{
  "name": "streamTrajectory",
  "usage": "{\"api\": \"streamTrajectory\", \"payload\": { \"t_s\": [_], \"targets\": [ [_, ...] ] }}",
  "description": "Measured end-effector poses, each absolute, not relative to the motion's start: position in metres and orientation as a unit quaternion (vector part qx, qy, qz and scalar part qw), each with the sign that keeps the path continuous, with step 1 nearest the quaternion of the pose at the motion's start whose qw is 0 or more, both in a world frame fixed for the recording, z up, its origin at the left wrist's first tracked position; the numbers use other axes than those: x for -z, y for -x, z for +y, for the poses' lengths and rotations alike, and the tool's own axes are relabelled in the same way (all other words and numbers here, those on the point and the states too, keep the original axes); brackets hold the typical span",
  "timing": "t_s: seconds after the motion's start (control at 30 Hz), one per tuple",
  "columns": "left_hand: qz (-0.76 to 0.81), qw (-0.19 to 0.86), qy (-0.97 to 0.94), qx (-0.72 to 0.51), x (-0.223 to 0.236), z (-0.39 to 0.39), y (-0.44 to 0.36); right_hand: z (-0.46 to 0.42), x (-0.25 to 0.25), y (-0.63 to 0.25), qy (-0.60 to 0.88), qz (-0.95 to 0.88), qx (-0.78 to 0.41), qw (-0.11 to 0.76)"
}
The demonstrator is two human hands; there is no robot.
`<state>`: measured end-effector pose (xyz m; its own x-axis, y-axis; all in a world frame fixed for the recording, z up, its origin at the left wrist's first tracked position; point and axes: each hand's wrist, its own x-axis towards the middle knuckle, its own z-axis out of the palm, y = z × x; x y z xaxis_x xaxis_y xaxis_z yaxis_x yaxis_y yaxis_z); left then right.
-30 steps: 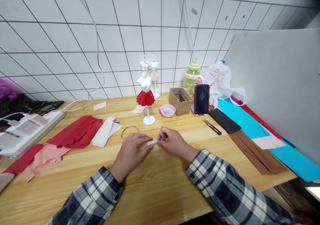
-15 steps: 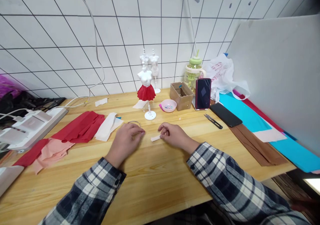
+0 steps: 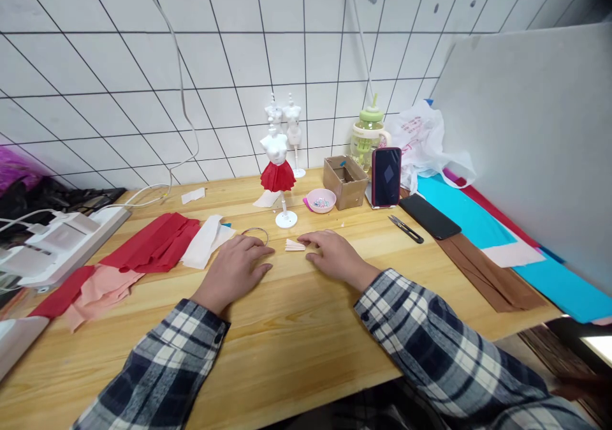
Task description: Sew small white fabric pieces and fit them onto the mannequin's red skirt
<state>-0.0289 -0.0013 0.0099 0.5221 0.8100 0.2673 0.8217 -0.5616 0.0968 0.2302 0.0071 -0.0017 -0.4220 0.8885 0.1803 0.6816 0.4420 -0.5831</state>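
A small pleated piece of pale pink crepe paper lies on the wooden table between my hands. My right hand rests just right of it, thumb and fingers apart, the fingertips close to its end. On the other side my left hand lies palm down with fingers spread, holding nothing. A thin wire ring shows just beyond the left fingers, partly hidden. Behind the paper stands a white mini dress form wearing a red pleated paper skirt.
Red paper and a white strip lie left. Beyond are a pink bowl of beads, a cardboard box and a propped phone. Thread snips, a black phone and brown paper are right. A power strip stands left.
My right hand has let go of the pleated paper, which now lies on the table. My left fingers have spread and opened. The view has shifted slightly.
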Motion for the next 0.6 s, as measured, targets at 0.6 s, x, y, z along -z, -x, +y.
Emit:
{"api": "streamTrajectory", "payload": {
  "t_s": [0.6],
  "targets": [
    [-0.436,0.044,0.881,0.179,-0.005,-0.012,0.000,0.005,0.016,-0.222,0.409,-0.761,-0.400,0.305]
  ]
}}
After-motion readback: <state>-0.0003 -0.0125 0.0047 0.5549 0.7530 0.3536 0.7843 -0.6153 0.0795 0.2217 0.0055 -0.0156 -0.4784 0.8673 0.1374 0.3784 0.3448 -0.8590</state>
